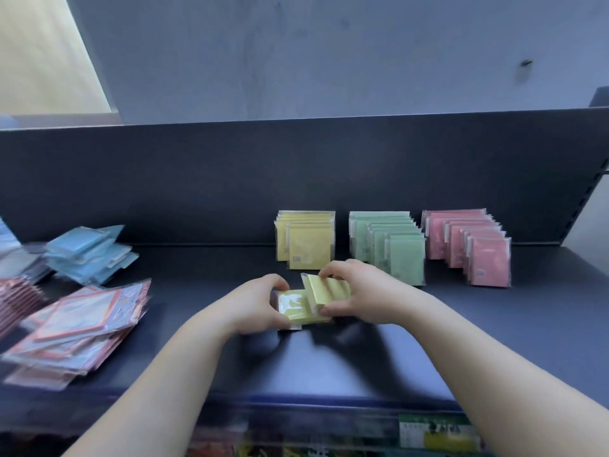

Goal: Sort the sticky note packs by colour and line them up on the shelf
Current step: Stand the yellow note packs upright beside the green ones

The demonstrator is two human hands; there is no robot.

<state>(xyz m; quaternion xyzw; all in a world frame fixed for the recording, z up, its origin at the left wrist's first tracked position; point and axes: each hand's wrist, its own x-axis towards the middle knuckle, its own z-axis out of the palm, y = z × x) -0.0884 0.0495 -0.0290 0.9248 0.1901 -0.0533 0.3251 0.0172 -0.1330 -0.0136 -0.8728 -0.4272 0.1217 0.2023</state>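
Wrapped yellow packs (324,290) are fanned near the upright yellow row (308,249).

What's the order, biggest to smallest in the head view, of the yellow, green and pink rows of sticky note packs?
1. Pink row and green row: about alike, pink perhaps slightly larger, too close to rank.
2. Yellow row: clearly smallest, not counting the yellow packs being held.

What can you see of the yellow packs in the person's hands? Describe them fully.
The yellow packs are a small bundle of square pads in glossy clear wrappers, fanned and tilted. The left hand and right hand grip them from either side, low at the dark shelf, before the standing yellow row.
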